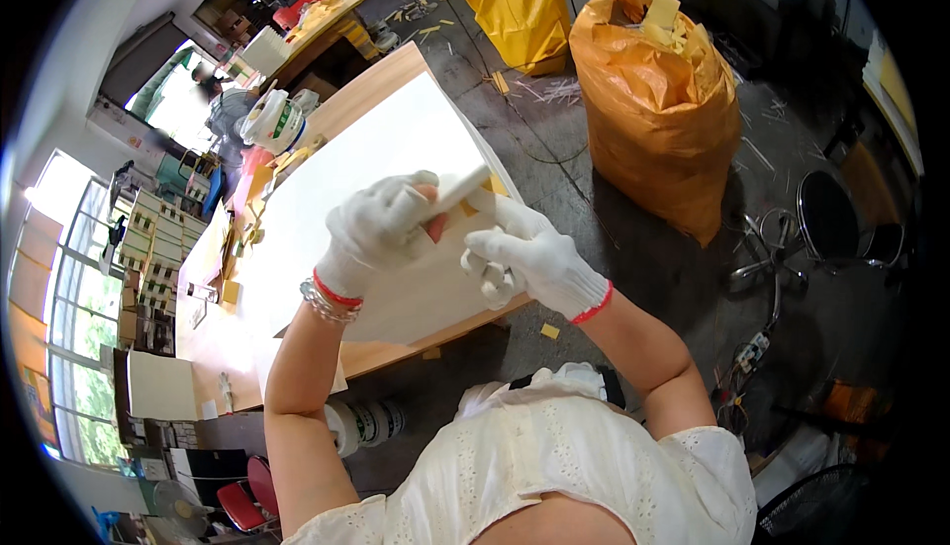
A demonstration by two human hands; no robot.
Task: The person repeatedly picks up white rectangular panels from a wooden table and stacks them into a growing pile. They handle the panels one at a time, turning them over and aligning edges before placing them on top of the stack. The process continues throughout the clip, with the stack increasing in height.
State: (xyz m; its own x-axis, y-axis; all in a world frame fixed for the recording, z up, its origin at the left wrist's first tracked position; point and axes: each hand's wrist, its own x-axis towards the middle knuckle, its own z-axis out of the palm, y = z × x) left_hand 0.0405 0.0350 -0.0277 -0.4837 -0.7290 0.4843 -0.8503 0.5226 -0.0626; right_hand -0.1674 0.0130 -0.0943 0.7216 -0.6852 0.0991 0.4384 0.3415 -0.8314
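Note:
My left hand (381, 219), in a white knit glove with a red cuff and bare fingertips, is closed on a slim white bar-like piece (457, 189). The bar slants up to the right over the table, and my fingers cover its lower end. My right hand (534, 258), gloved alike, is just right of it. Its index finger reaches close to the bar's underside while the other fingers curl loosely apart; whether it touches the bar is unclear. A small yellow bit (468, 208) shows between the hands. Beneath lie large white sheets (386, 139) on a wooden table (396, 68).
Right of the table stands an orange sack (658, 120) stuffed with yellow scraps, with a yellow bag (515, 11) behind it. A swivel chair (826, 214) is farther right. White buckets (272, 122) stand at the far table end, near another person (228, 110). Scraps litter the floor.

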